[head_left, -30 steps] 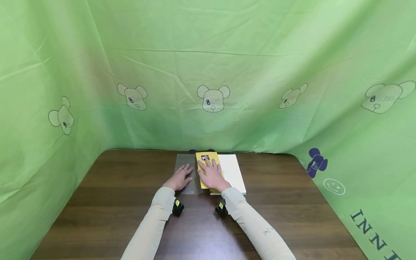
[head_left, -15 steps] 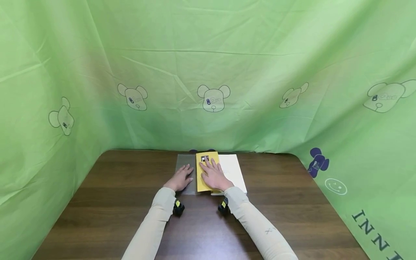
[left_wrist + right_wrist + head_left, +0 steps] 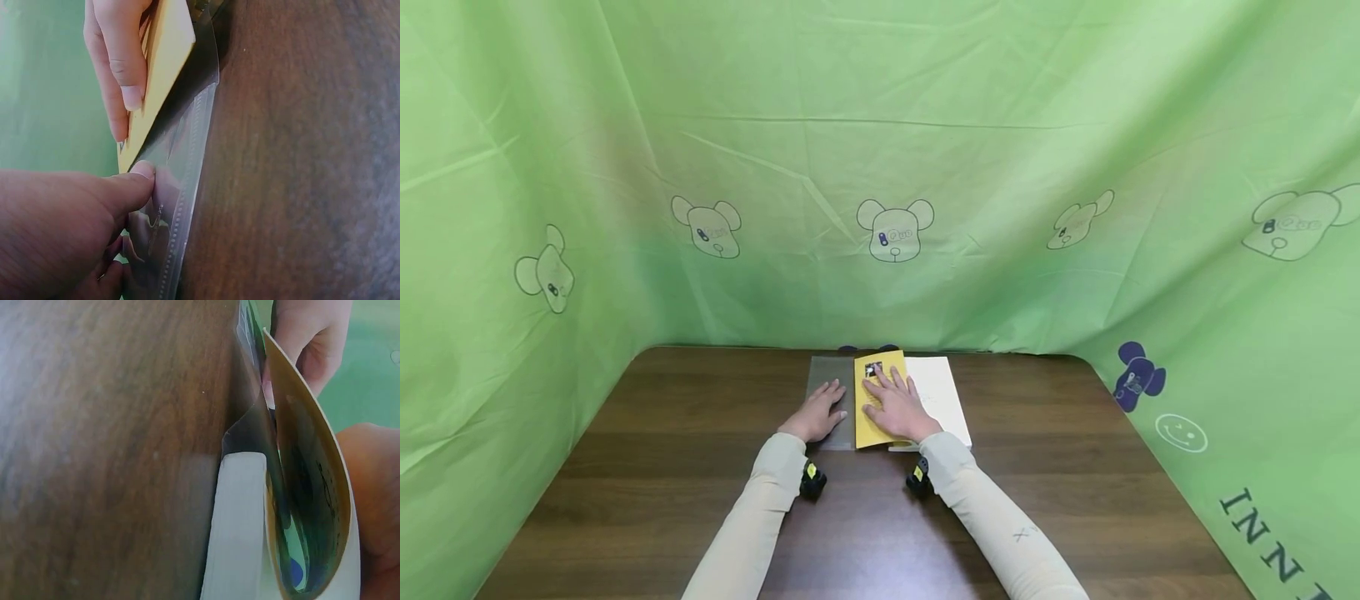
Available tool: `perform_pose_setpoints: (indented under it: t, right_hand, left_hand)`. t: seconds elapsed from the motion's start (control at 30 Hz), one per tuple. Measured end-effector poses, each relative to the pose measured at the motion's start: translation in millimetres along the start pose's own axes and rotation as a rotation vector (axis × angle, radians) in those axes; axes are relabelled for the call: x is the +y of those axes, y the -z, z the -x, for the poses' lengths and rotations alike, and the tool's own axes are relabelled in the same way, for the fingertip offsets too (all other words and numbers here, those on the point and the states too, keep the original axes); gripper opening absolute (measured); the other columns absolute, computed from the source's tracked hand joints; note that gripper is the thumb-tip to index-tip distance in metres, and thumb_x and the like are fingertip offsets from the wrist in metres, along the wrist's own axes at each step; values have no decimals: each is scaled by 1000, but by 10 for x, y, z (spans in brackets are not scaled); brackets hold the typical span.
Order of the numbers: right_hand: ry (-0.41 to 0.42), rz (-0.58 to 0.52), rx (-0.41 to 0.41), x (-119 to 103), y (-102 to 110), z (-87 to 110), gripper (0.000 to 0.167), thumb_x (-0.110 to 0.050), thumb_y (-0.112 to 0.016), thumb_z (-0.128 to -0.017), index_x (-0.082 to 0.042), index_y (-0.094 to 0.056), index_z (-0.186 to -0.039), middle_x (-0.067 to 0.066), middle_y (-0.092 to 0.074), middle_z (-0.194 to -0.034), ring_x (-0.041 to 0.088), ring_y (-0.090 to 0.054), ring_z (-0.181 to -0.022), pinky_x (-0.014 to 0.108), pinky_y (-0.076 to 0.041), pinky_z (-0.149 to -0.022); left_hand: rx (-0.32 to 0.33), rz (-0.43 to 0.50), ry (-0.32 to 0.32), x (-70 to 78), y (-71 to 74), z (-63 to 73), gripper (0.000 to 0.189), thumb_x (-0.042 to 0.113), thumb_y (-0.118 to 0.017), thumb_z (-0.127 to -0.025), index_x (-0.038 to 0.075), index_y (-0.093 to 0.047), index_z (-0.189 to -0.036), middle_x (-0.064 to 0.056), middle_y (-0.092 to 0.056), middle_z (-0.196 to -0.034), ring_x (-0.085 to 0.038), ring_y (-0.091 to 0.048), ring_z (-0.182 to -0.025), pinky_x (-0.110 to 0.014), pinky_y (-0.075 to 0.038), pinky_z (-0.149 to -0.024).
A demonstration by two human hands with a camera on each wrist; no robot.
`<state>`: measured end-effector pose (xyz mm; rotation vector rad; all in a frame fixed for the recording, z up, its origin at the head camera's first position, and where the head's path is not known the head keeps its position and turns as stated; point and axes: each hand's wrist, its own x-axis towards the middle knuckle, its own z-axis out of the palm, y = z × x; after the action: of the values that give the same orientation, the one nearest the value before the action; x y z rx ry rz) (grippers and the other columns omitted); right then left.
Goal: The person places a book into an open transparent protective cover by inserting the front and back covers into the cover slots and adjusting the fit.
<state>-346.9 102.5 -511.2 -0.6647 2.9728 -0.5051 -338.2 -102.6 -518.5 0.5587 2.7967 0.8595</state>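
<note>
A thick book lies near the far table edge, with white pages (image 3: 942, 398) at its right side. Its yellow cover flap (image 3: 868, 429), bearing a small picture, is turned leftward and bows up from the page block (image 3: 236, 519) in the right wrist view. My right hand (image 3: 897, 408) rests on this flap with fingers spread. A clear plastic book cover (image 3: 841, 439) lies flat to the left, partly under the flap. On it rests my left hand (image 3: 815, 414), the thumb touching the plastic beside the flap's edge in the left wrist view. Neither hand grips anything.
The brown wooden table (image 3: 700, 500) extends on both sides of the book and in front of it. A green printed curtain (image 3: 775, 275) stands right behind the far edge and along both sides.
The yellow flap's near corner has swung a little left and toward me, so its left edge runs straighter. My right hand has shifted slightly right and nearer with it. The left hand stays put.
</note>
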Motion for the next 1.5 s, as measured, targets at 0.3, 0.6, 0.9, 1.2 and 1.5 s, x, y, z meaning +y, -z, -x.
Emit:
perform_pose_setpoints:
  t: [0.3, 0.6, 0.9, 1.2, 1.5]
  right_hand:
    - [-19, 34, -9, 8, -40, -28, 57, -40, -51, -103, -15, -46, -154, 12, -22, -168, 41, -11, -156, 64, -8, -124]
    - [-19, 37, -3, -7, -46, -40, 55, -38, -52, -102, -14, -49, -152, 14, -25, -167, 42, -13, -155, 65, -10, -124]
    - [-15, 18, -22, -24, -19, -3, 55, -38, -55, -101, -14, -51, -151, 15, -26, -166, 43, -14, -155, 65, -9, -124]
    - [-2, 6, -39, -35, 11, -3, 55, -38, -56, -101, -13, -51, -150, 17, -26, -166, 43, -14, -155, 66, -8, -124]
    - [-13, -7, -53, -27, 12, -1, 55, -39, -55, -101, -14, -51, -150, 17, -26, -166, 42, -14, -155, 64, -7, -124]
  left_hand:
    - [9, -41, 14, -8, -28, -37, 51, 17, -59, -104, -2, -47, -150, -23, -34, -162, -42, -27, -151, -55, -29, -122]
    - [18, -120, 33, 1, -46, -44, 51, 23, -58, -105, 2, -48, -150, -19, -35, -162, -39, -30, -151, -54, -33, -120]
    - [9, -149, 32, 60, -49, 19, 48, 19, -55, -106, 2, -49, -150, -19, -36, -162, -38, -30, -151, -54, -34, -120]
    - [3, -160, 55, 94, -38, 42, 47, 16, -53, -106, 4, -48, -151, -17, -36, -163, -37, -30, -152, -53, -34, -120]
    - [9, -136, 53, 108, -71, 71, 47, 16, -53, -106, 3, -48, -151, -18, -35, -163, -37, -29, -152, -52, -33, -121]
